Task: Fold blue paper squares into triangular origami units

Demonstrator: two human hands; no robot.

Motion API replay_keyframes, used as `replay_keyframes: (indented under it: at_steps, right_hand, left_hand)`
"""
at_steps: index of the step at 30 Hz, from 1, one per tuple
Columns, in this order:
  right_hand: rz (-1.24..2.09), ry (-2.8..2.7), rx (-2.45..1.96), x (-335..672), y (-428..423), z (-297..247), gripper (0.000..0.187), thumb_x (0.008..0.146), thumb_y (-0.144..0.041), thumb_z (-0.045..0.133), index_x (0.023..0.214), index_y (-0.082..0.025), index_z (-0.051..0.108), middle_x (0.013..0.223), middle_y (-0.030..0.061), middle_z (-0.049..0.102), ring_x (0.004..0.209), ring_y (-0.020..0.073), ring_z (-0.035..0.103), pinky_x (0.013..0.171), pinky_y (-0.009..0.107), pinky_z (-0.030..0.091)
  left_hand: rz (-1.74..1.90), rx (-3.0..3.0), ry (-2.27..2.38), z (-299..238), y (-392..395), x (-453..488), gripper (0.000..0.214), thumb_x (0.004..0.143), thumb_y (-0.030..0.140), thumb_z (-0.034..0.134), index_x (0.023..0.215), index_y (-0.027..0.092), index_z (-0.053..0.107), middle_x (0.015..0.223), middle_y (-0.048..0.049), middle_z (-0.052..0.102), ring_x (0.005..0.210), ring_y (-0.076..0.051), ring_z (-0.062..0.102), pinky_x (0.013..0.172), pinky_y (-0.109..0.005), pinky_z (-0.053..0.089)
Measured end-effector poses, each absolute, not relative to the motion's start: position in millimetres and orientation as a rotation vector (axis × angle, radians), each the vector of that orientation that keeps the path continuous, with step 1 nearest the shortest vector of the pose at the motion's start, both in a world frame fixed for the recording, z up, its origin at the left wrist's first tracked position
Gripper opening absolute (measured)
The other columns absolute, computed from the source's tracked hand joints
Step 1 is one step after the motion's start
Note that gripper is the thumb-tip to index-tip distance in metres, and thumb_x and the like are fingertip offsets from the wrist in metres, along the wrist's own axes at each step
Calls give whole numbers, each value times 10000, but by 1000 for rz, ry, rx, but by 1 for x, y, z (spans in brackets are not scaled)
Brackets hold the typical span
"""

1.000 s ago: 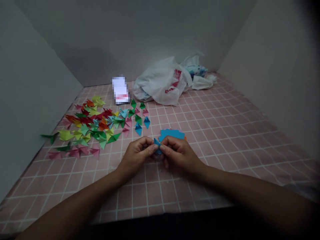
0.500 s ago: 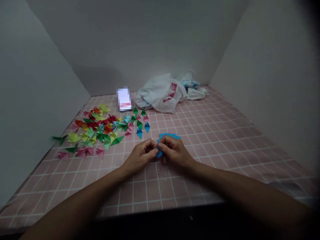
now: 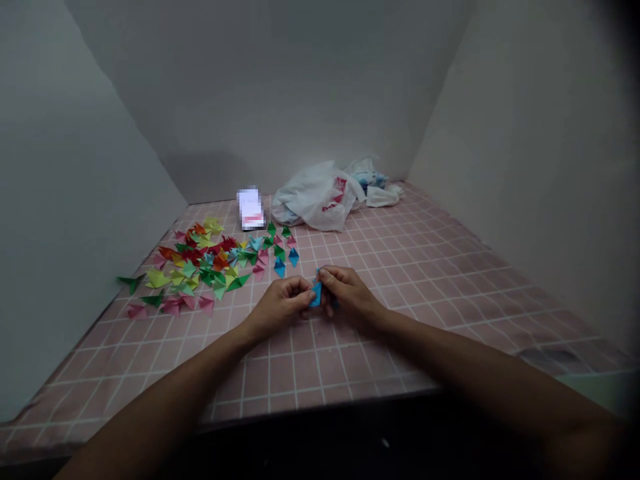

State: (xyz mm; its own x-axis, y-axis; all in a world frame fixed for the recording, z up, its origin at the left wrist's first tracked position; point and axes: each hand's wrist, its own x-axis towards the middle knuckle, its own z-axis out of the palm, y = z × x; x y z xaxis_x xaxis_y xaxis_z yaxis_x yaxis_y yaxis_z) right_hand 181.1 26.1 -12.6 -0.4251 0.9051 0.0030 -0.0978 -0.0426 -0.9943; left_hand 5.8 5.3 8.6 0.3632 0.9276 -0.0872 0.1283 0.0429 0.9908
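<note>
A small folded piece of blue paper (image 3: 316,295) is pinched between my two hands above the middle of the table. My left hand (image 3: 283,301) grips its left side between thumb and bent fingers. On the right, my right hand (image 3: 353,295) has its thumb and fingertips closed at the paper's upper edge. More blue shows beneath the right palm, though mostly hidden. Just beyond my hands lie two folded blue paper pieces (image 3: 279,267). Many colourful folded paper cranes (image 3: 200,260) are spread out to the left.
A lit phone (image 3: 251,209) with a blurred screen stands behind the paper pieces. White plastic bags (image 3: 317,197) lie crumpled against the back wall. A pink checked cloth (image 3: 425,267) covers the table, with pale walls on three sides.
The blue paper has turned and now shows as a narrow pointed shape. My right fingers have shifted along its upper edge. The wider blue and orange edge behind them is out of sight.
</note>
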Motion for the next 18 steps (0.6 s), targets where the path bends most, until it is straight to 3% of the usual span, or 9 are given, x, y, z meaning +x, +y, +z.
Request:
replay_keyframes:
  at_steps: [9, 18]
  right_hand:
    - [1643, -1390, -758, 184, 28, -9, 347, 930, -491, 609, 794, -174, 571, 643, -34, 616, 443, 79, 558, 459, 204, 434]
    - [1818, -1303, -696, 183, 30, -13, 341, 795, -433, 785, 824, -180, 557, 582, -60, 628, 436, 82, 570, 472, 206, 435]
  left_hand:
    - [959, 1441, 1034, 3, 9, 1, 235, 847, 360, 662, 752, 174, 555, 627, 52, 542, 536, -90, 502, 547, -218, 415]
    - [920, 1407, 1050, 6, 10, 1, 272, 817, 408, 684, 750, 159, 596, 622, 34, 572, 550, -103, 517, 559, -230, 404]
